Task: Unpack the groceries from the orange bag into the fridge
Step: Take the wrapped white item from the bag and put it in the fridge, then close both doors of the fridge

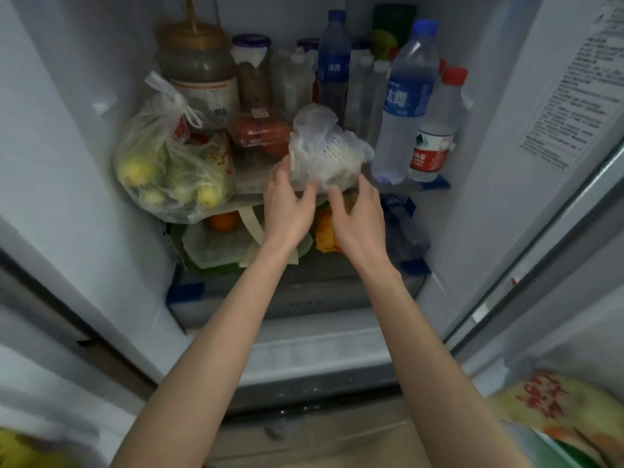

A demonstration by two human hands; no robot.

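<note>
Left hand: the left hand point(287, 201) is reaching into the fridge with its fingers spread open, and the fingertips point(282, 168) are touching the left side of the white bag point(326, 150); it is not squeezing it.
Right hand: the right hand point(359, 214) is open too, with the fingers just under the bag's front bottom part (I cannot tell if they are really pressing on it).
White bag: it is a thin plastic bag with something in white foam netting inside. It is sitting at the front edge of the upper shelf point(250, 197), near the middle. Its long way is running from the front right up to the back left, and the scrunched top is pointing up and back.
Edges: the bag is hanging a little over the shelf's front edge, right above the hands.
Open room: there is not much. A pack of red tomatoes point(260, 133) is sitting just behind and to the left, and the blue-label bottle point(403, 103) is standing just to the right.
Left neighbour: a clear bag of corn point(172, 167) is leaning over the shelf's left front corner.
Counting: two big bottles with blue caps and one with a red cap point(435, 130) are standing up straight, and one big brown jar point(199, 72) is at the back left.
Down below: one orange fruit point(223, 220) is lying on the lower shelf.
</note>
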